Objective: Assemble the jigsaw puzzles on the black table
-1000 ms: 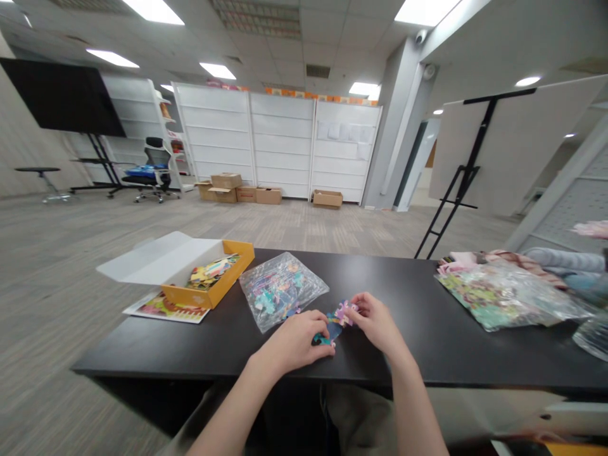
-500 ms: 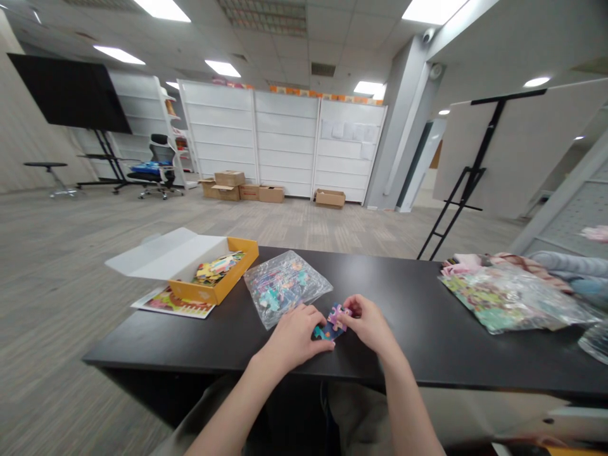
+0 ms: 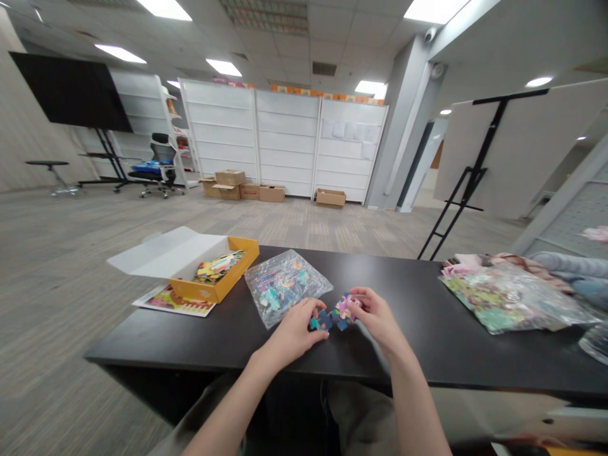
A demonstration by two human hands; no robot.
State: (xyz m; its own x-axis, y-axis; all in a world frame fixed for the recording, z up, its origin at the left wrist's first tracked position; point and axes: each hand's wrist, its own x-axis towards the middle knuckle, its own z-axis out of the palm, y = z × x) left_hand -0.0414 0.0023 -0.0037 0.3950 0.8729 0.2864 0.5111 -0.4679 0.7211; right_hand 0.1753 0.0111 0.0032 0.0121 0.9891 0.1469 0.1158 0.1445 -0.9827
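Near table edge (image 3: 161, 363), hands (image 3: 293, 334) (image 3: 379, 320) on jigsaw pieces (image 3: 332, 316)

This is an open office floor, with carpet (image 3: 304, 228), a swivel chair (image 3: 162, 166), a screen (image 3: 71, 92) on a stand, ceiling lights (image 3: 164, 6), and cardboard boxes (image 3: 230, 178) beside white shelving (image 3: 137, 107).

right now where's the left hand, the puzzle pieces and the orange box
left hand (image 3: 293, 334), head view, on the back of the hand
puzzle pieces (image 3: 339, 318), head view, on the middle of the pieces
orange box (image 3: 202, 292), head view, on the front wall

Plastic bag (image 3: 285, 288) just beside left hand (image 3: 294, 335); black tabletop (image 3: 394, 285) passable between right hand (image 3: 380, 323), second bag (image 3: 503, 297).
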